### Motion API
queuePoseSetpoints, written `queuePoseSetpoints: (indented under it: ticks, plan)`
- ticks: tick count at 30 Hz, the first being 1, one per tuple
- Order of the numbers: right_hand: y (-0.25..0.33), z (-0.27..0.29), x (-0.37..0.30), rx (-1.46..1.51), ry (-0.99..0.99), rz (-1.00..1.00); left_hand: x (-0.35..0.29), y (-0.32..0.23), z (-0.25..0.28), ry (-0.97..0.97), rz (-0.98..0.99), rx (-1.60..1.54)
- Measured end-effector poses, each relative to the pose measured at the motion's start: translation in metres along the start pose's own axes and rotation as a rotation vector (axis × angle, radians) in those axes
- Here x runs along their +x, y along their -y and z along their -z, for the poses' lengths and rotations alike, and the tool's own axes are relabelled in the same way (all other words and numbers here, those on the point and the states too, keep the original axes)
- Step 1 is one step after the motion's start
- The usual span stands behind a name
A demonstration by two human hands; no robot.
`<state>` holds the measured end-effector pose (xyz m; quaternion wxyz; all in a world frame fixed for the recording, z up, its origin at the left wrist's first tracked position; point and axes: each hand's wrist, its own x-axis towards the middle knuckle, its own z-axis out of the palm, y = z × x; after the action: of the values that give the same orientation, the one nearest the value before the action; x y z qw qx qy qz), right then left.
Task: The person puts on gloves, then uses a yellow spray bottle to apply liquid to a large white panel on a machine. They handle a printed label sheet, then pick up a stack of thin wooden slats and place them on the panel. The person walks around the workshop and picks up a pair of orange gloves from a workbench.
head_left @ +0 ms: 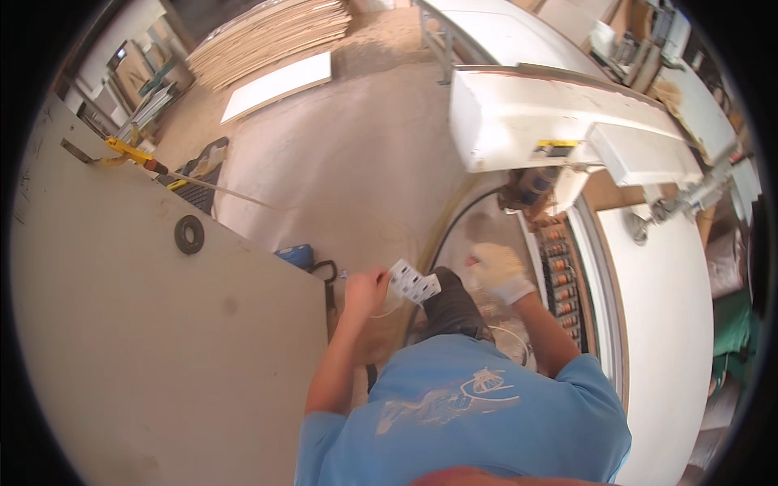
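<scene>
My left hand (369, 292) is bare and pinches the left edge of a white sheet of labels (412, 282) with small dark printed blocks. The sheet hangs tilted above my dark-trousered knee (458, 308). To the right of it, my right hand (501, 274) wears a pale work glove and is smeared by motion. A small reddish spot shows at its fingertips; I cannot make out whether it is a held thing. This hand is apart from the sheet, beside the row of orange and black rollers (559, 275) in the machine.
A large pale panel (154, 340) fills the left, bearing a black ring (190, 234) and a yellow air gun (128, 151) with a hose. Behind its corner sits a blue object (297, 257). A white machine housing (551, 109) overhangs the right. Stacked boards (279, 36) lie far back.
</scene>
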<state>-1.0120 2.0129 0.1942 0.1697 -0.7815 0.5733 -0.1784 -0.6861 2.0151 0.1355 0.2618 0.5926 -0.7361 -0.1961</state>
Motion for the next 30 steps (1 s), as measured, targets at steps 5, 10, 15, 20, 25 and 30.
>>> queuePoseSetpoints:
  ticks: [5,10,15,20,25,30]
  plan:
    - [-0.09,-0.025,0.089,-0.071,0.131,-0.282,0.167,0.089,0.025,-0.098,0.193,-0.139]
    - [-0.196,-0.085,0.153,-0.11,0.352,-0.283,0.357,0.207,0.112,-0.745,0.264,-0.764]
    - [-0.29,-0.158,0.21,-0.132,0.541,-0.57,0.417,0.317,0.259,-1.729,0.158,-1.166]
    - [-0.342,-0.196,0.306,0.143,0.487,-0.817,0.398,0.322,0.289,-1.703,0.208,-1.469]
    - [-0.35,-0.207,0.378,0.337,0.38,-0.917,0.444,0.284,0.226,-1.092,0.674,-0.134]
    - [-0.358,-0.223,0.399,0.452,0.314,-1.033,0.552,0.253,0.16,-0.359,0.516,-0.26]
